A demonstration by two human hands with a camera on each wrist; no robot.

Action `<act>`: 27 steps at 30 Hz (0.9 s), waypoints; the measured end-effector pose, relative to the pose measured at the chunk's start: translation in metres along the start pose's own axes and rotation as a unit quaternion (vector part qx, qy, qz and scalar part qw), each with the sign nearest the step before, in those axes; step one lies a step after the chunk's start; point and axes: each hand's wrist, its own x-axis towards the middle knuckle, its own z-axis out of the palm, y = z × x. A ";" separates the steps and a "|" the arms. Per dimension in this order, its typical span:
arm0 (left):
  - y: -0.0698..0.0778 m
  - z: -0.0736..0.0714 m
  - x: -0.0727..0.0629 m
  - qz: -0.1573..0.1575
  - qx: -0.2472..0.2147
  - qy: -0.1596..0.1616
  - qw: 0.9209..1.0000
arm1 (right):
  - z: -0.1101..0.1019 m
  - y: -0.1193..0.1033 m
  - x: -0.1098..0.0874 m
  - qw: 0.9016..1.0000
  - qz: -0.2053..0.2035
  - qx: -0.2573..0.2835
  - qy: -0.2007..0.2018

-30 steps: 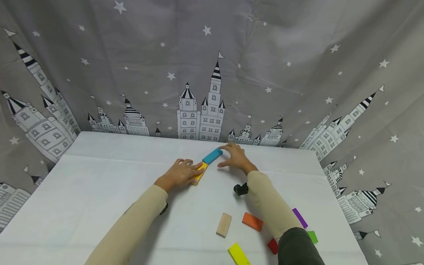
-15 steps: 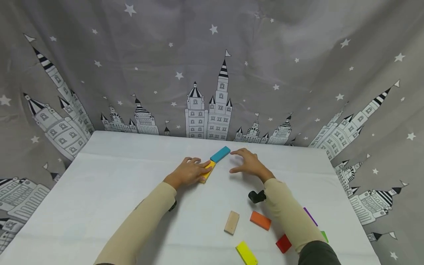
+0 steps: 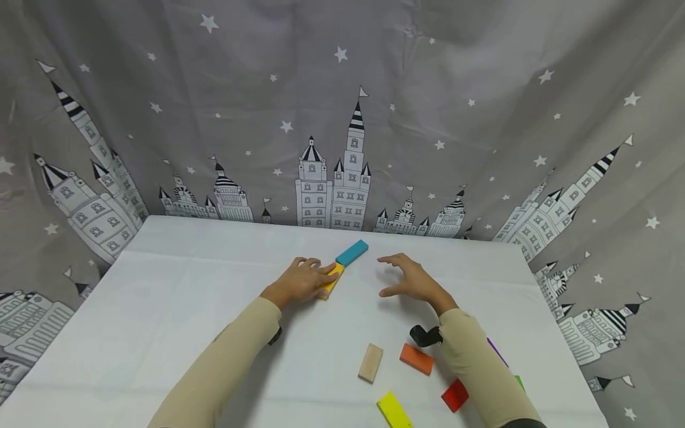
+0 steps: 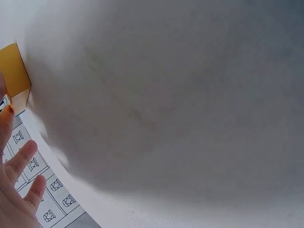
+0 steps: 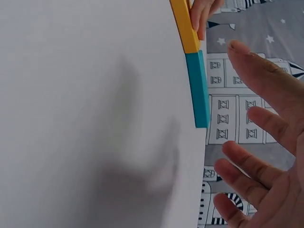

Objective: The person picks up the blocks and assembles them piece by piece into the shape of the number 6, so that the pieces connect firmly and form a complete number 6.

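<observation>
My left hand (image 3: 299,282) pinches an amber wooden block (image 3: 333,285) that lies on the white table, its fingers at the block's sides. End to end with it sits a teal-blue block (image 3: 352,253), at a slight angle in the head view; the right wrist view shows their ends meeting. A corner of the amber block (image 4: 14,69) appears at the edge of the left wrist view. To the right of the blue block, my right hand (image 3: 416,283) hovers over the table, fingers spread, holding nothing.
Nearer the front lie a plain wood block (image 3: 370,363), an orange block (image 3: 417,359), a red block (image 3: 455,395) and a bright yellow block (image 3: 394,410). Purple and green blocks are partly hidden by the right sleeve (image 3: 481,368). A grey castle-print curtain (image 3: 241,89) hangs behind the table.
My right hand has drawn away from the blue block, toward the right and nearer me. My left hand keeps its grip on the amber block. The camera view has shifted slightly.
</observation>
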 end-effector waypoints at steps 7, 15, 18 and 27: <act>0.002 0.000 0.002 0.002 0.025 0.002 1.000 | -0.003 0.009 -0.024 1.000 -0.006 0.005 -0.014; 0.003 -0.005 0.002 0.001 0.036 0.000 0.999 | 0.000 0.019 -0.047 0.999 -0.003 0.014 -0.038; 0.003 -0.004 0.002 0.000 0.037 0.000 0.999 | 0.002 0.023 -0.054 0.999 -0.017 0.016 -0.045; 0.001 -0.001 0.007 0.001 0.028 0.001 1.000 | 0.002 0.035 -0.078 0.996 -0.053 0.012 -0.067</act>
